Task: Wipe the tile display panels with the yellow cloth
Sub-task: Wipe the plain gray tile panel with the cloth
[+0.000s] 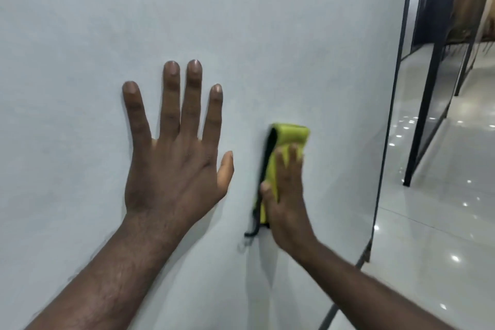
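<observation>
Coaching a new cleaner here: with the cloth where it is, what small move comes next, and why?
Probably slide the right hand and yellow cloth toward the black edge of the panel: the cloth is pressed flat, panel lies bare beyond it, and the left hand braces alongside.

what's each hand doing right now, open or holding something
Left hand: open, fingers spread flat on the tile panel.
Right hand: open, straight fingers pressing the yellow cloth against the tile panel.
</observation>
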`<action>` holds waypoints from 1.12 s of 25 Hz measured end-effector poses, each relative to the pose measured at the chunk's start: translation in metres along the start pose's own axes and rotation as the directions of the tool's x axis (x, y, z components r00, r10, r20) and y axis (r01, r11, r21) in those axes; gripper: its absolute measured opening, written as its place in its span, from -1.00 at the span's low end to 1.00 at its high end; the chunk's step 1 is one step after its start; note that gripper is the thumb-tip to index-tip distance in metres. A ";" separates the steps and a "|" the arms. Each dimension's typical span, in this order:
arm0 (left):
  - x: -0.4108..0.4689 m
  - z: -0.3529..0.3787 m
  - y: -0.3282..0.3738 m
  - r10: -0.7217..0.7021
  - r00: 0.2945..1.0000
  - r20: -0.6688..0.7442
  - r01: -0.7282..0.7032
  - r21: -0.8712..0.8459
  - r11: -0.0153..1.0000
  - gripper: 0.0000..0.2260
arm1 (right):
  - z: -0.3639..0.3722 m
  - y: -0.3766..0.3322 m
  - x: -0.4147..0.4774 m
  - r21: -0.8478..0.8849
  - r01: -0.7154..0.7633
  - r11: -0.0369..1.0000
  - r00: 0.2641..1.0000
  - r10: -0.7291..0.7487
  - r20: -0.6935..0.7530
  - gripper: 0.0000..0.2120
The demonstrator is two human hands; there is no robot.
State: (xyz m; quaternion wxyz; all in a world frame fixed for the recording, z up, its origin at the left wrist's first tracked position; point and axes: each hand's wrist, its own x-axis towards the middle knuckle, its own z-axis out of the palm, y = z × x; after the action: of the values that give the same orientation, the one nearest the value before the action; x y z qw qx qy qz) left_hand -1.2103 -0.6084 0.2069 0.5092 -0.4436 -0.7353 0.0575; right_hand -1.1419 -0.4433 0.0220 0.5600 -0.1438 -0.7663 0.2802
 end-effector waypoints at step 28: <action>0.134 0.057 0.156 -0.029 0.999 -0.033 0.030 0.032 0.999 -0.23 | -0.109 0.198 0.145 0.037 0.185 0.982 0.983 -0.185 0.003 -0.46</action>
State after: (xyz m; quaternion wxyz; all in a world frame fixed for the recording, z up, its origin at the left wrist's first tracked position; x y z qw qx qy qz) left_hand -1.1754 -0.3989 0.1895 0.5292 -0.4252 -0.7322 0.0549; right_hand -1.1058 -0.1782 0.0414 0.5838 -0.0608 -0.7727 0.2417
